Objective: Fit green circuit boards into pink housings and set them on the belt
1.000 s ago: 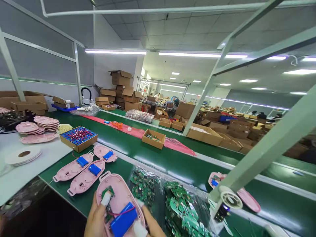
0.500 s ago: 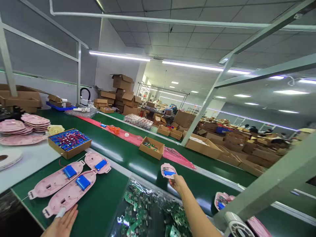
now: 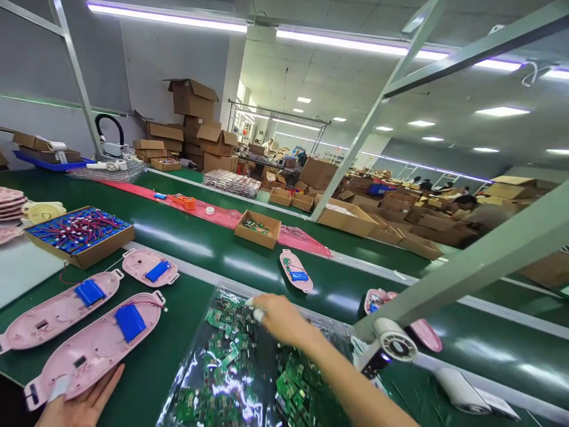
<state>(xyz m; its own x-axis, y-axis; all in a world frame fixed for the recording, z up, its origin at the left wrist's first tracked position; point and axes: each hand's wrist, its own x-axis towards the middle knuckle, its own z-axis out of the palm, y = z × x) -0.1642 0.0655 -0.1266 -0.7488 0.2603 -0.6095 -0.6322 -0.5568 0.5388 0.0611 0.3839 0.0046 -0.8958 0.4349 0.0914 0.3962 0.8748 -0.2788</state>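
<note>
**One pink shell (image 3: 293, 261) with board (image 3: 287, 264) and battery (image 3: 299, 276), three with a battery alone**

The hands are well apart. Left of the clear bag (image 3: 229, 356) of circuit boards, the left hand (image 3: 86, 403) grips the near end of the nearest shell (image 3: 98, 338), thumb on top, fingers at the lower edge. That shell has its blue battery in, but no green board shows. The right hand (image 3: 280, 317) is at the clear bag's far edge, fingers drawn together; whether they hold a board cannot be told.

Also left of the bag lie the long shell (image 3: 57, 311) and the far shell (image 3: 137, 264), each likewise with a battery and no visible board. By that count, batteries are placed in these three and boards are lacking.

Beyond the bag, slightly right, the shell carrying both parts lies on the green belt (image 3: 186, 240). Farther right of the bag, another shell (image 3: 368, 302) sits partly behind the post (image 3: 435, 284); its contents are unclear. Beyond the bag's left side, a carton (image 3: 106, 244) is packed with batteries.
</note>
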